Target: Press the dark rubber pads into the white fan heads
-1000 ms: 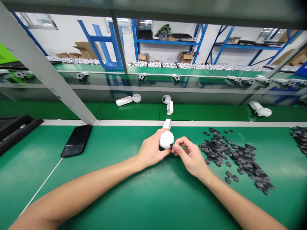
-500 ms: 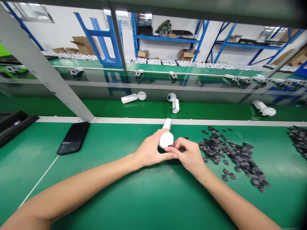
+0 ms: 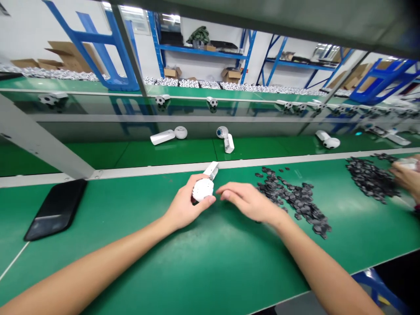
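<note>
L hand (image 3: pixel 183 203) grips white plastic ball-shaped unit (image 3: pixel 202 190) by its underside, flat white rectangular stem (image 3: pixel 211 170) pointing fwd, ball face exposed twd R hand (image 3: pixel 247 202), which is open, empty, just beside it, w/ loose matte black hexagonal pieces (image 3: pixel 288 194) nearby on green counter (image 3: pixel 210 262).

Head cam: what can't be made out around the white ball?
White round plastic housing underside, head view: hidden by left hand.
Co-worker's hand and white item, head view: cut off by right edge.
Black hexagonal pieces, head view: too small for detail.
</note>
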A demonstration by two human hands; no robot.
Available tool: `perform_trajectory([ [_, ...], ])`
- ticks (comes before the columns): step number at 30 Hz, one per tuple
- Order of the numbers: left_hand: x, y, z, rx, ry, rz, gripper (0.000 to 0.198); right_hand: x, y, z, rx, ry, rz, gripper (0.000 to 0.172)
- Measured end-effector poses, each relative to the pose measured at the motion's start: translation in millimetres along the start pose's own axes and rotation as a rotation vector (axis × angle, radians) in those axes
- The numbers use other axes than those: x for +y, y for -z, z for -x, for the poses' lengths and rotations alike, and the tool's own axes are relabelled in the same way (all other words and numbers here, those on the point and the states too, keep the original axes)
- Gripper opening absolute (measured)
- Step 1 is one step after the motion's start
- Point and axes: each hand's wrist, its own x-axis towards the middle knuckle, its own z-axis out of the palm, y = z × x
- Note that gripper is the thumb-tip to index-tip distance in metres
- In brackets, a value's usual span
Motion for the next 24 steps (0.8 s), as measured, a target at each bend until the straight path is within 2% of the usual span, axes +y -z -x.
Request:
perform_trajectory([
  [4,-2,5.1,-1,0.015,-0.01,0.043,0.052,32,45,11,0.184,-0.221,0.23,0.027],
  [7,-3,7.9,-2,0.044,-0.044,0.06,0.049,56,54,13,0.134,-0.253,0.344,0.024],
  [12,-3,9.8,-3,0.063,-0.05,0.075,0.046,65,36,6,0.064,-0.226,0.392,0.029],
  [16,-6,9.7,-5,0.053,-0.016,0.083,0.05,63,26,0,0.098,-0.2,0.346,0.018],
  [21,-13,7.7,-9,-0.01,0.081,0.388,0.054,51,17,1,0.093,-0.287,0.073,0.013],
  [24,-16,6.3,-10,-0.034,0.104,0.481,0.053,38,9,2,0.067,-0.289,-0.02,0.013],
])
